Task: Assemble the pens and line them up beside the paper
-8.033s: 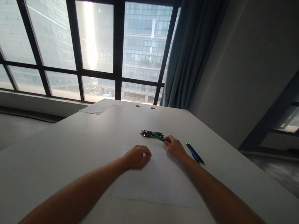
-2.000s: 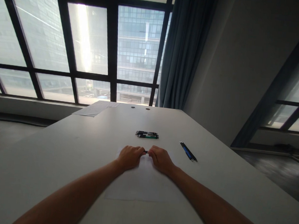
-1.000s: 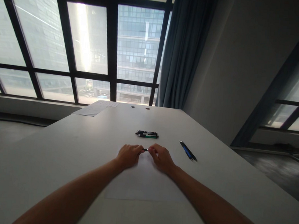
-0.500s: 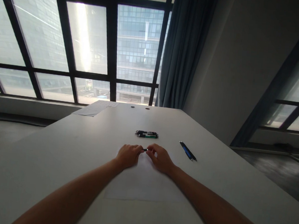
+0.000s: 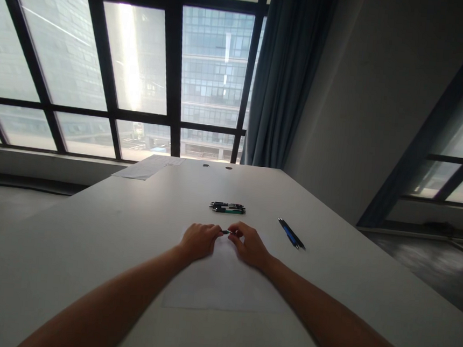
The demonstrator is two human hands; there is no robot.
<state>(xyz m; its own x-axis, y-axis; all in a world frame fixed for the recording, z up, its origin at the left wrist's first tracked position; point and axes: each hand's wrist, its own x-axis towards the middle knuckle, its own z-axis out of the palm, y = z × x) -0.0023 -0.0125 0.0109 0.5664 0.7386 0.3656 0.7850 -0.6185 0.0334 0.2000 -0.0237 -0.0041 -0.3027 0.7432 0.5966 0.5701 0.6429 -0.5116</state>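
Note:
My left hand and my right hand meet over a white sheet of paper on the table. Both grip one small dark pen, of which only a short piece shows between the fingertips. Just beyond my hands lies a small pile of pens, black and green. Two pens, blue and dark, lie to the right of my right hand.
More sheets of paper lie at the table's far left corner, near two cable holes. Large windows and a blue curtain stand behind the table; a grey wall is on the right.
Eight seconds ago my right hand was at the pen pile and my left fist lay on the paper. Since then both hands have closed on one pen; over the last second they hardly move.

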